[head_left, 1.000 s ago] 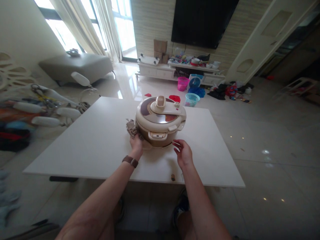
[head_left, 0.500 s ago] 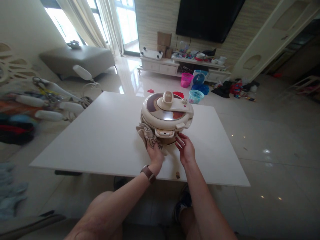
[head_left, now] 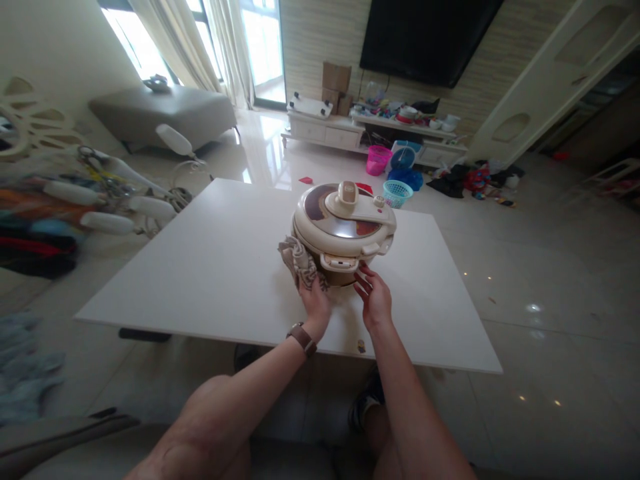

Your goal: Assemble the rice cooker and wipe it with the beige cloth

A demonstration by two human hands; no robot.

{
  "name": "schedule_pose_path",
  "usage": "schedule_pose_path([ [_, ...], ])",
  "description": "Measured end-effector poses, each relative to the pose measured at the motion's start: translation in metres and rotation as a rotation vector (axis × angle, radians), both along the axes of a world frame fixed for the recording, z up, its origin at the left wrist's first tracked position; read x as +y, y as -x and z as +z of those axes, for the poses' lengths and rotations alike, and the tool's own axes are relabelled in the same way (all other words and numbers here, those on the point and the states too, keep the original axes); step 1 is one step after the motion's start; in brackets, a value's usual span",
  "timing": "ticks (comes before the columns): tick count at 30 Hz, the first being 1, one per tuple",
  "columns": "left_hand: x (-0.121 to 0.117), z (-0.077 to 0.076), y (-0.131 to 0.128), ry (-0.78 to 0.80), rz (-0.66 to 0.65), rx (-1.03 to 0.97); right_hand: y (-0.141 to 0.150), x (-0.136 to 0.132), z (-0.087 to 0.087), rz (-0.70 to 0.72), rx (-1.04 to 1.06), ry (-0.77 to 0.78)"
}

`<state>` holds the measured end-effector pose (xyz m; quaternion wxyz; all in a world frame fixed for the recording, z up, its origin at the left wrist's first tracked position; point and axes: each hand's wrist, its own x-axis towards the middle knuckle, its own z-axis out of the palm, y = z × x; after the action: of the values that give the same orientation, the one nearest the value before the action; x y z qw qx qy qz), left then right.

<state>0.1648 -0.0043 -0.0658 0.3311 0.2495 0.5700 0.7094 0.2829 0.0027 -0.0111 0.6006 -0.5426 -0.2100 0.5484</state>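
A cream electric pressure cooker with a glossy brown-patterned lid stands on the white table. My left hand, with a brown watch at the wrist, is closed on a crumpled beige-and-brown cloth. It presses this cloth against the cooker's left front side. On the other side of the front handle, my right hand has its bent fingers at the cooker's lower body, under the rim. Their tips are partly hidden there, and the palm faces the cooker.
A small sticker-like figure is at the table's near edge. Beyond the table are a turquoise basket, a pink basket and a cluttered low cabinet. White-padded metal equipment stands at the left.
My view has shifted slightly, so the whole scene sits a little further right. The cloth and both hands keep nearly the same places against the cooker.
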Motion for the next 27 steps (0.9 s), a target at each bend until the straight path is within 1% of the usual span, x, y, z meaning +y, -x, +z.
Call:
schedule_pose_path([
  [1,-0.008,0.002,-0.007,-0.039,0.011,0.033,0.001,0.000,-0.001,-0.010,-0.005,-0.007],
  [3,-0.016,0.008,-0.015,-0.092,-0.012,0.076,0.002,0.001,-0.002,-0.028,-0.012,-0.017],
  [5,-0.015,0.012,-0.013,-0.121,-0.028,0.101,0.004,0.003,-0.003,-0.037,-0.020,-0.020],
  [8,0.001,0.017,0.004,-0.147,0.001,0.126,0.004,0.004,-0.002,-0.046,-0.037,-0.012],
  [12,0.027,0.017,0.033,-0.154,0.044,0.134,0.004,0.006,0.001,-0.051,-0.043,-0.008],
  [15,0.037,0.015,0.043,-0.125,0.066,0.126,0.004,0.004,0.003,-0.064,-0.023,-0.008],
  [19,0.034,0.014,0.040,-0.128,0.049,0.131,0.008,0.000,0.006,-0.075,-0.013,-0.007],
  [23,0.028,0.011,0.035,-0.114,0.035,0.133,0.013,-0.002,0.006,-0.048,-0.006,-0.007],
  [27,0.027,0.010,0.037,-0.113,0.018,0.129,0.016,-0.001,0.005,-0.027,-0.022,0.020],
])
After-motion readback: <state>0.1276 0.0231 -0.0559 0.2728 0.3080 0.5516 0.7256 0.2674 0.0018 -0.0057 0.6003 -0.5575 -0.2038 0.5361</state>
